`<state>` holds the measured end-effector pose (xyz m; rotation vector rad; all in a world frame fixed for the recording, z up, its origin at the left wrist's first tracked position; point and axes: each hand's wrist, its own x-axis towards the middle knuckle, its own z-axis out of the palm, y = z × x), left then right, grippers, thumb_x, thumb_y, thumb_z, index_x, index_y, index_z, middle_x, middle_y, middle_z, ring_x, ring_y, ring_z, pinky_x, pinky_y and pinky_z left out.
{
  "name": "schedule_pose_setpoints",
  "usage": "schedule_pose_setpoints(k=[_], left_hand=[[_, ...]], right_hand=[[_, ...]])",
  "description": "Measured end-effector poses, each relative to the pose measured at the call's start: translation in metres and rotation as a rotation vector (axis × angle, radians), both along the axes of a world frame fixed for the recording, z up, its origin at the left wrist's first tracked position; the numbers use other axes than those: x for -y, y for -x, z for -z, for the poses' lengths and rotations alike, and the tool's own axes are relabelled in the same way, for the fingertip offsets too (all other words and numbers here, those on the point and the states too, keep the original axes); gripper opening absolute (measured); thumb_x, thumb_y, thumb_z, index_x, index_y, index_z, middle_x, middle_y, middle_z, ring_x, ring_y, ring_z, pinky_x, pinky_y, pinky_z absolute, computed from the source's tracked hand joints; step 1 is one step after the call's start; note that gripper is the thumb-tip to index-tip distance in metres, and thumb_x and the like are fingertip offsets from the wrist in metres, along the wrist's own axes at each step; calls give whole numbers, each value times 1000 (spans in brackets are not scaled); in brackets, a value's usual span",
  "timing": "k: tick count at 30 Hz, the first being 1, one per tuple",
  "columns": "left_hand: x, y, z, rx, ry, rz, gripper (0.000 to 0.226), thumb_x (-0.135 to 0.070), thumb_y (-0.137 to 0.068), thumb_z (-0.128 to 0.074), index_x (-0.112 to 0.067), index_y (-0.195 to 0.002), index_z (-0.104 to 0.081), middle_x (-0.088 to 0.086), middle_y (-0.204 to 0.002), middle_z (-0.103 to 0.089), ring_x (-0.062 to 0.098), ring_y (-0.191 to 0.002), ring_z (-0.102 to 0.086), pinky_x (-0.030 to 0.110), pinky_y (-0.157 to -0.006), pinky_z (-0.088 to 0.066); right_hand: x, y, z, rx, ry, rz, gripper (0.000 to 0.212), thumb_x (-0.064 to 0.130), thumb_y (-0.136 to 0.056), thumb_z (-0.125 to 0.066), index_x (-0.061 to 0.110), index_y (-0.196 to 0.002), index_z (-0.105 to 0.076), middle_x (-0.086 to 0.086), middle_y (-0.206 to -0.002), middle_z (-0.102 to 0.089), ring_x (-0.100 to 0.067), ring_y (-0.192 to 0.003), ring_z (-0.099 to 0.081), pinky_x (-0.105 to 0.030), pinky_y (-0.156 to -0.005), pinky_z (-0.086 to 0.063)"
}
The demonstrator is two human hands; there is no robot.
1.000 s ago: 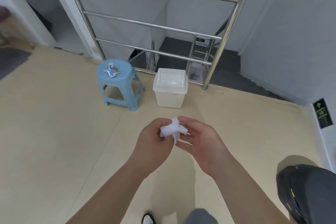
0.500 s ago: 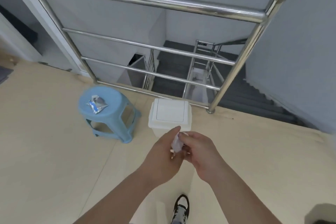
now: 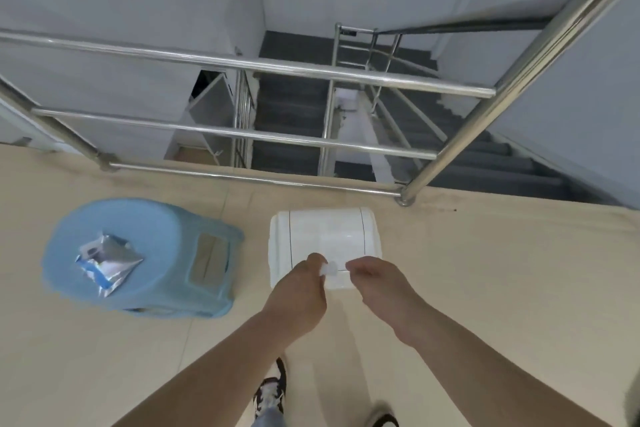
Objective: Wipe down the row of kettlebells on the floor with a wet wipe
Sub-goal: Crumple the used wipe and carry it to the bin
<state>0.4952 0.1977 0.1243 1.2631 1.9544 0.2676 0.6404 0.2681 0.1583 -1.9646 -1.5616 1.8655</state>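
Noted wadded wet wipe (image 3: 329, 268) above closed white bin's (image 3: 325, 229) near edge.
Found it pinched in left hand (image 3: 298, 291), right hand (image 3: 381, 288) loosely curled alongside, holding nothing; could not see bin contents; recorded torn foil packet (image 3: 107, 260) on blue stool's (image 3: 162, 225) seat.

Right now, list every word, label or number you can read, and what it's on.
Nothing is legible.
Foil packet on the blue stool: blue-and-white print, too blurred to read.
White bin: no lettering shows.
Wet wipe in the left hand: plain white.
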Motion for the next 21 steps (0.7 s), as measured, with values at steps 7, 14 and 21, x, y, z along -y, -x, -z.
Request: schedule_pose_setpoints(k=[7, 14, 21], left_hand=[[-70, 38, 136, -155, 169, 171, 18, -15, -102, -38, -18, -118, -42, -3, -87, -52, 26, -79, -59, 35, -63, -44], [-90, 32, 192, -343, 240, 432, 39, -1, -92, -50, -11, -129, -45, 7, -111, -65, 30, -98, -68, 38, -74, -55], [-106, 25, 217, -412, 279, 501, 38, -2, -95, -49, -13, -131, -48, 6, -107, -65, 27, -99, -67, 36, -66, -53]], right_hand=[[-49, 34, 145, 158, -60, -230, 46, 14, -102, -39, 31, -141, -55, 6, -147, -54, -13, -86, -62, -24, -73, -53], [-70, 26, 193, 160, -100, -165, 49, 16, -101, -45, 36, -145, -51, 12, -143, -54, -11, -120, -57, -22, -85, -47], [-81, 41, 208, 152, -86, -190, 25, 7, -90, -41, 4, -97, -65, -15, -83, -62, -21, -67, -47, -33, -60, -38]])
